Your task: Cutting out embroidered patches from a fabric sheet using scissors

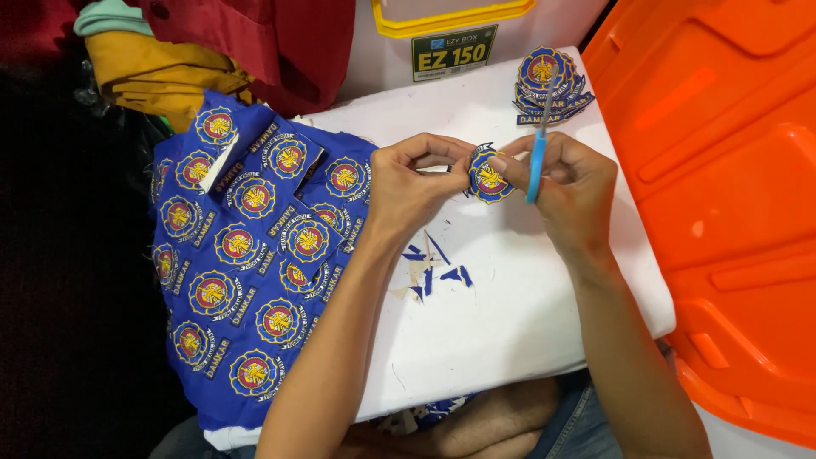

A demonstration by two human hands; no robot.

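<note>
Above the white bench [510, 323], near its far half: one round embroidered patch [489, 178], blue-edged with a red and yellow centre, pinched between both hands. Left hand [408, 183] closed on the patch's left rim, thumb and forefinger curled over the top edge. Right hand [574, 187] closed around small blue-handled scissors [537, 157], with fingertips touching the patch's right rim. Scissors standing nearly upright, long axis running away from the body, blades hidden behind or just beside the patch's right edge; cannot tell whether the blades are parted. Patch directly between the two grips, face up toward the camera, roughly level with both thumbs. Equally near to each hand, though the cutting side lies to the right.

Below the hands, lying on the bench: a scatter of blue and pale fabric trimmings [429, 272]. Left of the left forearm, draped over the bench edge: a blue cloth sheet [246, 272] bearing many uncut patches of the same design. Far beyond the right hand, near the bench's back corner: a small stack of finished patches [551, 85]. Along the right: a large orange plastic lid [722, 195].
</note>
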